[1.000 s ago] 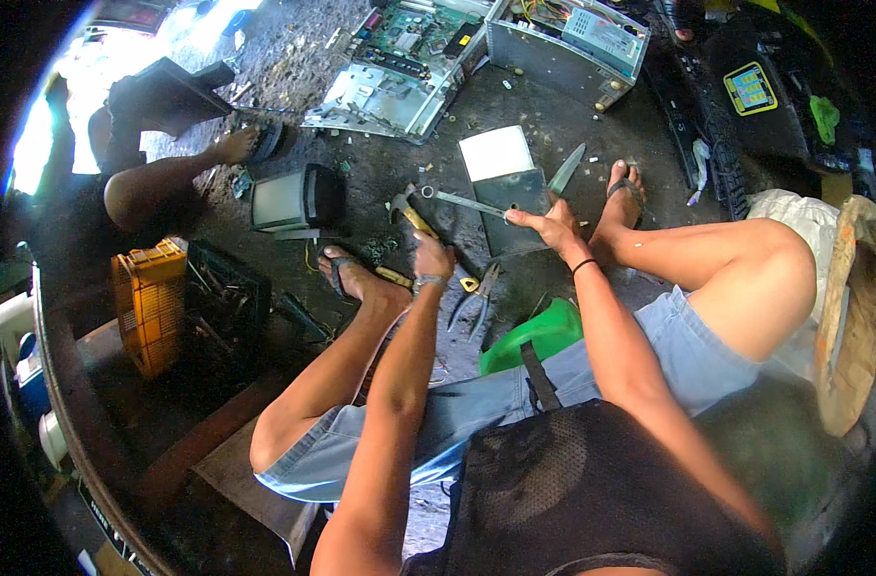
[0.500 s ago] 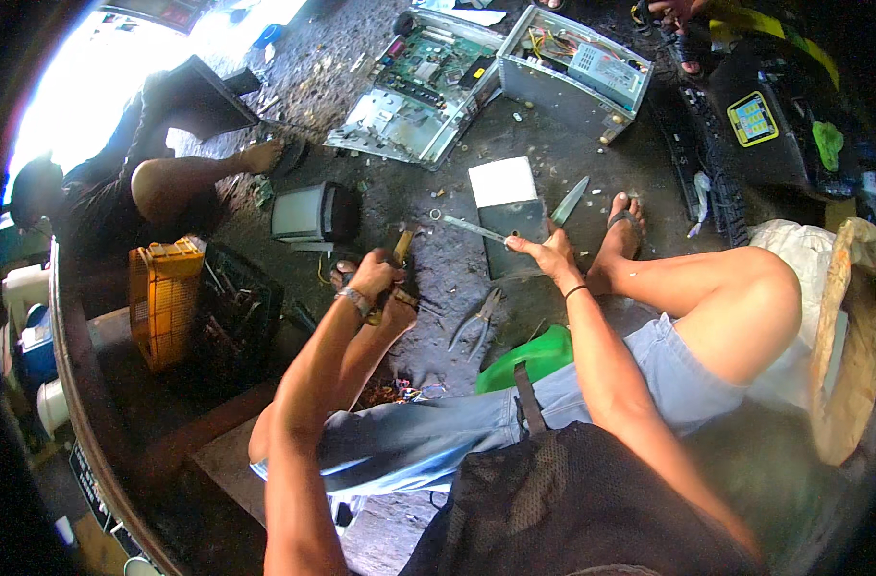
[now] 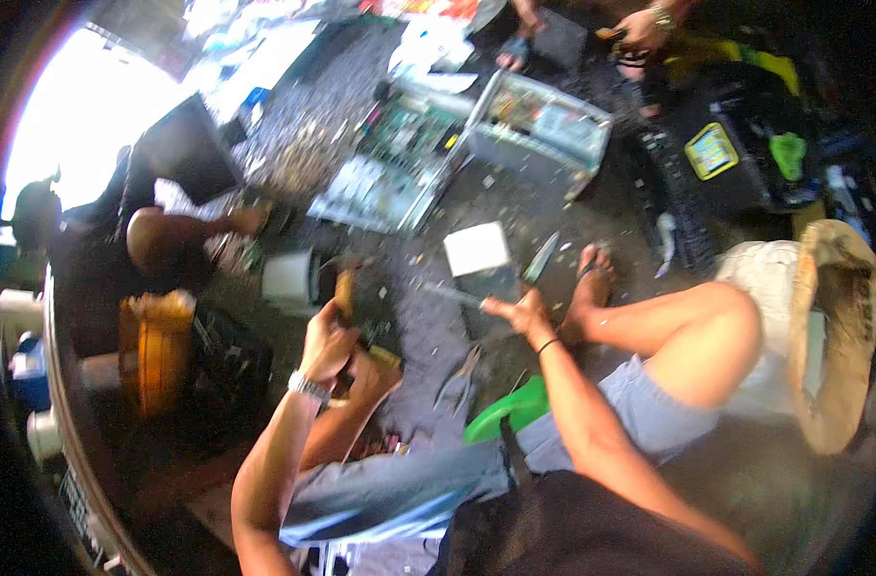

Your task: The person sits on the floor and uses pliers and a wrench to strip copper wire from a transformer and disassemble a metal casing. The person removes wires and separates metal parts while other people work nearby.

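Note:
My left hand [image 3: 328, 344], with a watch at its wrist, is closed round the wooden handle of a hammer [image 3: 344, 291]. The hammer's head is blurred near a small grey box-shaped casing [image 3: 288, 276]. In my right hand [image 3: 523, 312] is a slim metal wrench [image 3: 446, 291], pointing left over the ground. Under and beyond it lies a dark flat piece with a white square plate [image 3: 476, 249] on its far end. A knife blade [image 3: 544, 255] lies just beyond my right hand. Pliers [image 3: 457, 380] rest on the ground between my legs.
An opened computer case [image 3: 385, 173] with a circuit board and a metal case shell [image 3: 537, 144] lie ahead. Another person's hand [image 3: 640, 31] shows at far right. An orange crate [image 3: 159, 350] stands left, a green plastic piece [image 3: 505, 408] near my thigh, a sack [image 3: 760, 278] right.
The whole view has shifted, so things sit lower in it. My left hand has drawn slightly left and back with the hammer. My right hand keeps its hold on the wrench.

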